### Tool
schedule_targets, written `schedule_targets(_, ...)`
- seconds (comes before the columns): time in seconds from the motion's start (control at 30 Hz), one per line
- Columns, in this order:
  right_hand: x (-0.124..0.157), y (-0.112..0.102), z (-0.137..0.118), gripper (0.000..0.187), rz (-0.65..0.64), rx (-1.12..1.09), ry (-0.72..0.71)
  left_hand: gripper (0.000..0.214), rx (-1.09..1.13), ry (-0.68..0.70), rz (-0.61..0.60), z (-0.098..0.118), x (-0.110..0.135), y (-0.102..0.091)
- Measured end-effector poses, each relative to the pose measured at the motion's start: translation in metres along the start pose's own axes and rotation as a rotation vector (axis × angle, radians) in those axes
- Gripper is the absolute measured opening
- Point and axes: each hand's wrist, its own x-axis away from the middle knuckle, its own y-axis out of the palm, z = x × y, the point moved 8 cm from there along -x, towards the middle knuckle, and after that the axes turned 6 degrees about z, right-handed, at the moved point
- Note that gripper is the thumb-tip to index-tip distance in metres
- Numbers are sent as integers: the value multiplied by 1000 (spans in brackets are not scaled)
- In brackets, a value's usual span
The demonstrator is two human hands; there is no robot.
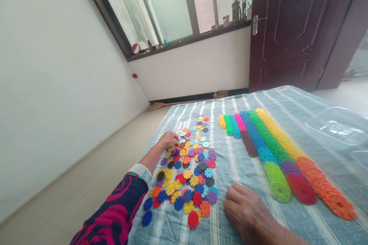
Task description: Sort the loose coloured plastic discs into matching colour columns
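Loose plastic snowflake discs [186,174] in many colours lie scattered and overlapping on a striped cloth. My left hand [169,139] reaches to the far left side of this spread, its fingers bent down and together among the discs; whatever is under the fingertips is hidden. To the right of the spread, my right hand [244,207] rests on the cloth with curled fingers, and I cannot see into it. Beyond it, overlapping discs run in long rows sorted by colour, among them a yellow row [274,134], a green row [264,134] and an orange row [324,183].
A clear plastic box [336,126] stands on the bed's right side, with part of another clear container [360,160] nearer. The striped cloth [230,160] covers the bed. A brown door [296,26] and a window sill [189,41] with small items are behind.
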Motion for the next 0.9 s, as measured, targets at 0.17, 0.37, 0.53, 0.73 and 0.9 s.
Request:
schedule_targets(0.17, 2, 1, 1, 25, -7, 5, 18, 8, 146, -53, -8, -1, 5, -1)
schedule_targets(0.37, 3, 3, 2, 24, -7, 16, 12, 20, 302, -102, -14, -2, 17, -6)
schedule_targets(0.53, 5, 7, 4, 24, -23, 57, 0, 33, 374, -153, -32, -6, 25, -6)
schedule_targets(0.73, 7, 14, 6, 22, -92, 121, -15, 42, 399, -148, 53, -16, 21, -8)
schedule_targets(0.9, 8, 16, 7, 22, -100, 138, -12, 28, 348, -125, 134, -15, 15, -22)
